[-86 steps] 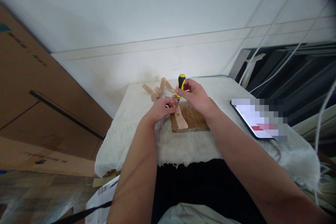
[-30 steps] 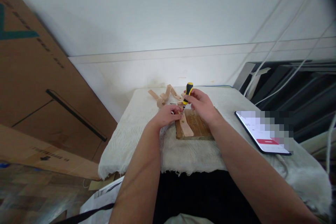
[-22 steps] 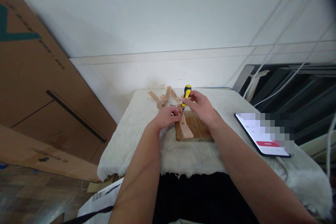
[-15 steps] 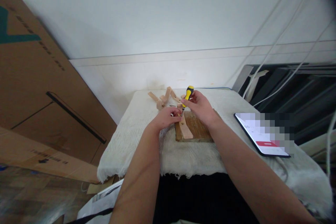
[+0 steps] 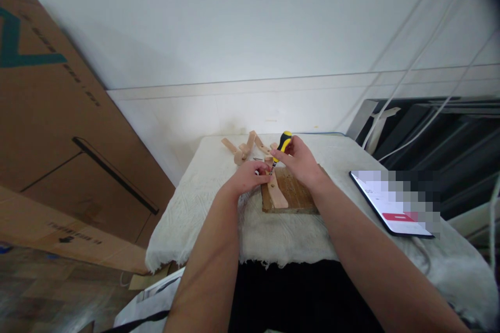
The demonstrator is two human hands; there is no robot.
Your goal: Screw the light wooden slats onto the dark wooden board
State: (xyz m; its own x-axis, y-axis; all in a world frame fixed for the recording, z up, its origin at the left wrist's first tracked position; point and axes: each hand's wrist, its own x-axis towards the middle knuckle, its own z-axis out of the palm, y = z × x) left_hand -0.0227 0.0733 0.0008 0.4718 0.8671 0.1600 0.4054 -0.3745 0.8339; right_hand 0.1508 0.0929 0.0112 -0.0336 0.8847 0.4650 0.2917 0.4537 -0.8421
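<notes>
Right hand [image 5: 300, 164] has its fingers wrapped around the yellow-and-black screwdriver [image 5: 282, 144], tilted a bit with the tip down on the near end of a pale wooden strip [image 5: 276, 191]. That strip lies on a darker wood board [image 5: 296, 195] sitting on the white cloth-covered tabletop [image 5: 203, 203]. Left hand [image 5: 247, 178] is pinched shut right at the strip's far end beside the tip, can't tell what's between the fingers. More wooden pieces [image 5: 244, 146] lie just behind, and a phone [image 5: 390, 204] off to the right.
</notes>
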